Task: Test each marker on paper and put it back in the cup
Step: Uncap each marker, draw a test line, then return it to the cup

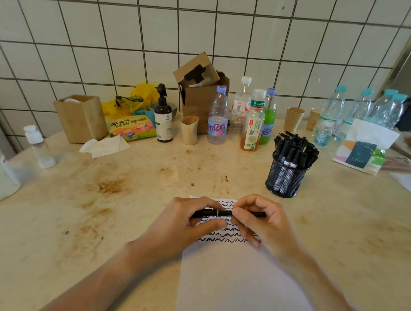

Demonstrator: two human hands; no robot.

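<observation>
Holding one black marker [227, 213] level between both hands, we're poised just above the paper [239, 289], right over the rows of black squiggles [221, 238] already laid down near its top edge. Our left hand [186, 222] curls round the marker's left end, fingers wrapped over it, while our right hand [265, 221] pinches the barrel further along, with the tail end poking out past the fingers. That two-handed, end-to-end grip reads like a cap job: we judge it's either coming off for a test or being pressed back on, and we can't tell which, since the tip is hidden under the left fingers.

Over to the right and further back stands the black mesh cup [286, 179], packed with more black markers [294, 148], well apart from the hands but within easy reach, which makes sense for a steady pick, scribble and return rhythm. The sheet lies square in front of us on the stained table [114, 212], with plenty of white left below the squiggles for more tests.

Along the tiled wall sit bottles [217, 118], paper cups [294, 118], a cardboard box [201, 92] and a tissue pack [366, 150], all clear of the working patch.
</observation>
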